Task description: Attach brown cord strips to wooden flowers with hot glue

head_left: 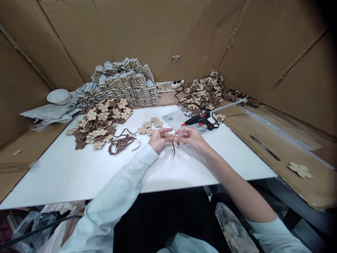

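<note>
Near the middle of the white table, my left hand (160, 140) and my right hand (190, 137) pinch a small beige flower (171, 135) between them. A brown ribbon (173, 149) hangs down from the flower toward the table. Just left of my left hand lie several beige flowers (147, 127). Farther left is a loose bundle of brown ribbon (122, 143). Behind my right hand, a black and orange glue gun (201, 120) rests on a clear sheet, its orange tip pointing left.
A heap of beige and brown flowers (98, 123) lies at the left, before stacked metallic-looking pieces (126, 84). Flowers with ribbons (205, 91) are piled at the back right. A white bowl (58, 96) stands far left. Cardboard walls (147, 31) surround the white table (79, 175).
</note>
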### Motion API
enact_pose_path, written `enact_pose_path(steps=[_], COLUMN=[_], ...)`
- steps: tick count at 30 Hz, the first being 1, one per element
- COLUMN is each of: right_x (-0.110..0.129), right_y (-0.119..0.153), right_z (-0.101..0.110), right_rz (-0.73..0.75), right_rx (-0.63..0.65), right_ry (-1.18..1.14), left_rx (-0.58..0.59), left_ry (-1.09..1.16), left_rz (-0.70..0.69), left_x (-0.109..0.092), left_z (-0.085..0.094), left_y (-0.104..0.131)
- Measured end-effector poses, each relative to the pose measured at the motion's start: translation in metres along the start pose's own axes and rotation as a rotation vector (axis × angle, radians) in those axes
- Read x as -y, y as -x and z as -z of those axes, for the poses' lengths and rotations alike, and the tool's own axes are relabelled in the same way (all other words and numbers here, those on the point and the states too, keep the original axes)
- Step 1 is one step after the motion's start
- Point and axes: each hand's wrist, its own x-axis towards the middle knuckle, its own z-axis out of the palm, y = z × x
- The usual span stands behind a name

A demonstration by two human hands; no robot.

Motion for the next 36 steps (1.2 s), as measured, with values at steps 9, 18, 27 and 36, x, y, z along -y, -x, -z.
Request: enact_pose_path(steps=[9,18,27,36], right_x=[0.014,0.099,0.055,-0.013], right_y=[-0.006,-0.075,-0.066,-0.044], right_z=[-0.005,0.035,-0.001,-0.041], right_rz=[0.040,0.188,0.214,0.415], right_rx=[-0.016,-0.495,0.096,0.079], right_ry=[0.075,0.250,0.786,1.152], left_rx=[0.092,-0.302,-0.205,-0.308], left_ry=[-0.130,-0.563,-1.337,-1.390], left_rz=[-0.075,-0.313,-0.495,-0.395], left_x=[-0.010,-0.004,0.001,0.001], left_z=[0.020,0.077,0.079,0.082], left_y=[-0.005,-0.017,-0.015,-0.014])
